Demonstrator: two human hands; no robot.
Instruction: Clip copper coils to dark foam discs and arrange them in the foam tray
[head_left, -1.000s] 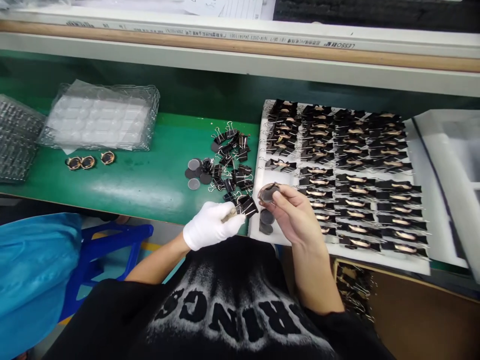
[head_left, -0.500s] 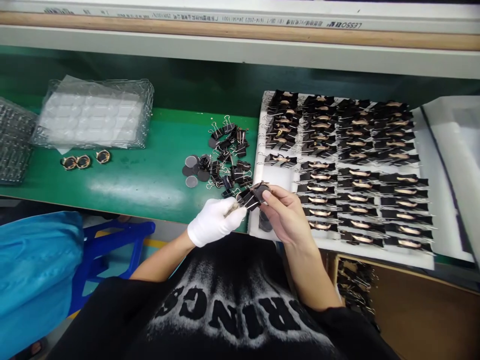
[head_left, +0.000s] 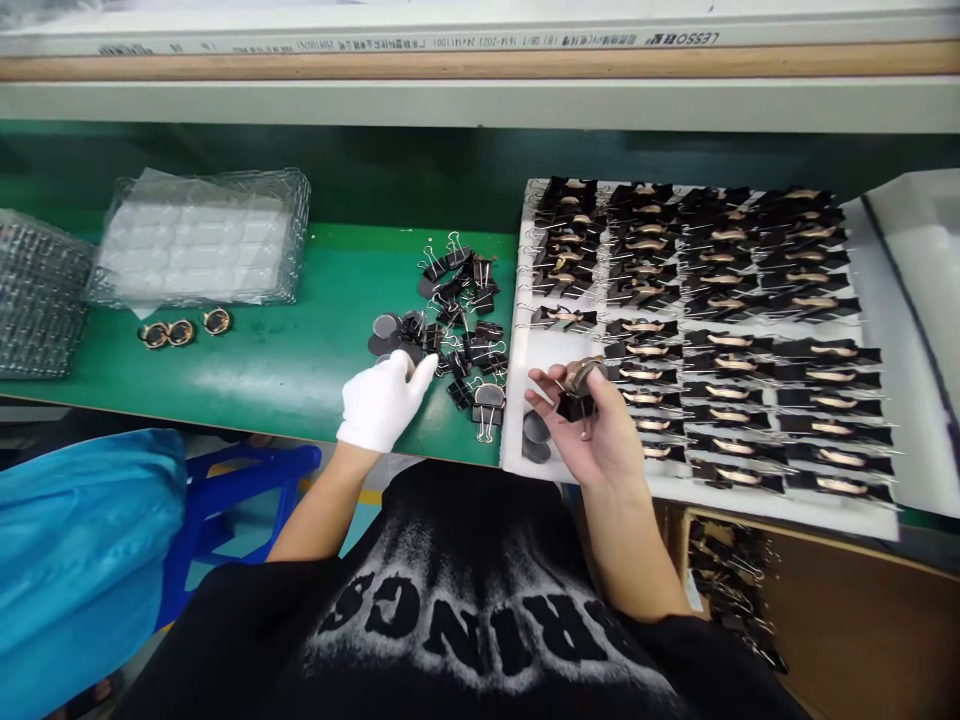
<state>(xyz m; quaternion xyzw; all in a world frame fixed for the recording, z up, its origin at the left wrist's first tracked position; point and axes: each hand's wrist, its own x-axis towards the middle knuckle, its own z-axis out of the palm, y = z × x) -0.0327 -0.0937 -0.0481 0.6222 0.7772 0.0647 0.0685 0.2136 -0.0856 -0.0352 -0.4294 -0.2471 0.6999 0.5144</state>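
My left hand [head_left: 384,402], in a white glove, reaches over the pile of dark round discs [head_left: 386,326]. Its thumb stands apart from the fingers, whose tips partly cover the discs. Bare, my right hand [head_left: 600,430] grips a round gold-brown piece [head_left: 583,376] between thumb and fingers, with a black binder clip [head_left: 576,406] at its underside; the fingers partly hide both. Between the hands, a binder clip with a grey disc in its jaws [head_left: 489,412] lies at the table's front edge. Several loose binder clips [head_left: 480,345] are heaped beyond it.
A white foam board [head_left: 544,350] carries rows of clipped pieces [head_left: 727,365]; more discs [head_left: 535,437] lie on its near corner. Clear plastic trays [head_left: 202,240] and gold-rimmed rounds [head_left: 180,332] are at left. Below are a blue stool [head_left: 292,470] and a box of clips [head_left: 825,620].
My left hand has left the clip at my right hand and moved left to the discs. The clip holding a disc now lies on the table. My right hand has shifted right.
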